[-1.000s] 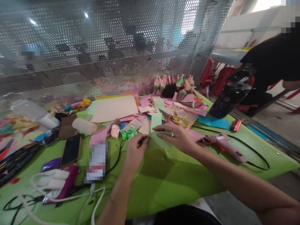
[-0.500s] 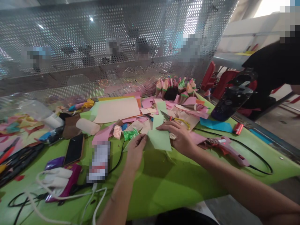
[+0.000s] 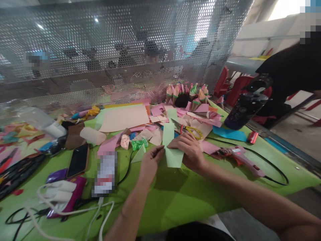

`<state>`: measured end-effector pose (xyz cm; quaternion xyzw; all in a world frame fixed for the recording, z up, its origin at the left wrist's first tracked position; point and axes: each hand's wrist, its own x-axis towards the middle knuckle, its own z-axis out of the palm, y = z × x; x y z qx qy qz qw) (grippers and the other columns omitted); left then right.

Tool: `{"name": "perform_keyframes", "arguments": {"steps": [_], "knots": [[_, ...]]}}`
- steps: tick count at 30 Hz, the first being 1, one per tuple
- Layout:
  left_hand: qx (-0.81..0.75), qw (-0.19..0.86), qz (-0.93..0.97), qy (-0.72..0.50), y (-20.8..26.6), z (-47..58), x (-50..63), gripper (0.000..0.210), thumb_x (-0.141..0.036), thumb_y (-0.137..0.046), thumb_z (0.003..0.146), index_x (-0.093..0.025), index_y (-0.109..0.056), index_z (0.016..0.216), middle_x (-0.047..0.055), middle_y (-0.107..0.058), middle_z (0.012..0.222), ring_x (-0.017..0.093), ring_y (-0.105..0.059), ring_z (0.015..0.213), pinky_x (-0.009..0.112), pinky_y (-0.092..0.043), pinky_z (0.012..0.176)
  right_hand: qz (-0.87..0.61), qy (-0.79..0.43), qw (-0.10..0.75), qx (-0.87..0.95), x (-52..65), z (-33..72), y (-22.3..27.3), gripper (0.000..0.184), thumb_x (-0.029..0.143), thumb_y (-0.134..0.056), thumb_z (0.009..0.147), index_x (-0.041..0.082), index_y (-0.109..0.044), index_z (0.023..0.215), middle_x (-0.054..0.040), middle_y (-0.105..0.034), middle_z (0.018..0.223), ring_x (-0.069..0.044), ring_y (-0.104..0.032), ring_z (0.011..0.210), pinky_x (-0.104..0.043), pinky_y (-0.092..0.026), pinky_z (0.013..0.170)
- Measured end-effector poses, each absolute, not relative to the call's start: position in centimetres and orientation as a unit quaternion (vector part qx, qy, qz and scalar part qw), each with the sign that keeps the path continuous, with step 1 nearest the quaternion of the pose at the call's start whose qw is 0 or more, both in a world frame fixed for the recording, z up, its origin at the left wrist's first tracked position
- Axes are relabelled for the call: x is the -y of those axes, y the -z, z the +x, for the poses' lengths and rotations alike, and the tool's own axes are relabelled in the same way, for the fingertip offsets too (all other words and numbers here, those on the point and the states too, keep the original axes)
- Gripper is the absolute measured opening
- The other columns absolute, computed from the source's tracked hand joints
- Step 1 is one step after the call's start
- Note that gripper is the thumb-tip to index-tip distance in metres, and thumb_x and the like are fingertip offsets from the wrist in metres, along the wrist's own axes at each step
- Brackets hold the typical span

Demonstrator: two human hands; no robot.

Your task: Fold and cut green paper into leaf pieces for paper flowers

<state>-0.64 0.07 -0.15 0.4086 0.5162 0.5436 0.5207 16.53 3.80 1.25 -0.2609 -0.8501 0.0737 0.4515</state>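
Note:
Both my hands hold a light green piece of paper [image 3: 175, 158] over the front of the table. My left hand [image 3: 152, 162] pinches its left edge between thumb and fingers. On the other side my right hand [image 3: 190, 149] is closed on the right edge, fingers bent across the top. A narrow green strip [image 3: 168, 133] rises beyond the fingers; whether it joins the held paper, I cannot tell. Scissors with yellow handles [image 3: 195, 132] lie just past my right hand. A small green paper triangle [image 3: 139, 155] rests left of my left hand.
Paper ice-cream cones [image 3: 194, 92] stand at the back. A pink glue gun [image 3: 247, 160] with its cable and a dark bottle [image 3: 244, 112] are on the right. Phones [image 3: 78, 160], chargers [image 3: 61, 194] and white cables cover the left. A person in black [image 3: 291, 73] is at far right.
The held paper has turned and now looks narrower, hanging lower toward me. My left hand has shifted slightly right. More of the scissors and the green triangle shows.

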Motion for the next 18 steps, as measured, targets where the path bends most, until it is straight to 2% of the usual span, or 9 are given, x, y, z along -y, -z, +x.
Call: {"name": "perform_keyframes", "arguments": {"steps": [6, 11, 15, 18], "knots": [[-0.521, 0.475, 0.370, -0.605, 0.3, -0.3, 0.1, 0.026, -0.038, -0.074, 0.071, -0.019, -0.075, 0.090, 0.002, -0.073, 0.082, 0.019, -0.065, 0.085, 0.032, -0.050, 0.083, -0.268, -0.058, 0.442, 0.854, -3.1, 16.0, -1.5, 0.030, 0.015, -0.048, 0.091, 0.025, -0.065, 0.114, -0.0071, -0.073, 0.103, -0.022, -0.064, 0.091, -0.037, -0.042, 0.082], [-0.530, 0.452, 0.374, -0.612, 0.4, -0.3, 0.3, 0.027, -0.039, -0.070, 0.075, -0.020, -0.075, 0.095, 0.003, -0.074, 0.087, 0.020, -0.066, 0.090, 0.034, -0.051, 0.086, -0.274, -0.090, 0.399, 0.870, -3.1, 16.1, -1.7, 0.043, 0.035, -0.058, 0.087, 0.023, -0.060, 0.128, -0.0118, -0.070, 0.107, -0.028, -0.062, 0.095, -0.040, -0.045, 0.081], [-0.514, 0.475, 0.368, -0.613, 0.4, -0.2, 0.3, 0.030, -0.039, -0.072, 0.074, -0.020, -0.074, 0.097, 0.004, -0.075, 0.089, 0.020, -0.066, 0.093, 0.035, -0.051, 0.087, -0.291, -0.100, 0.426, 0.851, -3.2, 15.8, -1.3, 0.037, 0.021, -0.051, 0.091, 0.024, -0.064, 0.126, -0.0117, -0.068, 0.102, -0.025, -0.061, 0.092, -0.038, -0.047, 0.078], [-0.490, 0.513, 0.345, -0.615, 0.2, -0.1, 0.3, 0.034, -0.040, -0.075, 0.071, -0.019, -0.074, 0.098, 0.004, -0.075, 0.089, 0.020, -0.068, 0.091, 0.034, -0.052, 0.087, -0.289, -0.099, 0.444, 0.842, -3.1, 15.4, -0.9, 0.041, 0.011, -0.050, 0.090, 0.026, -0.065, 0.125, -0.0103, -0.068, 0.099, -0.024, -0.061, 0.089, -0.037, -0.049, 0.077]]}}
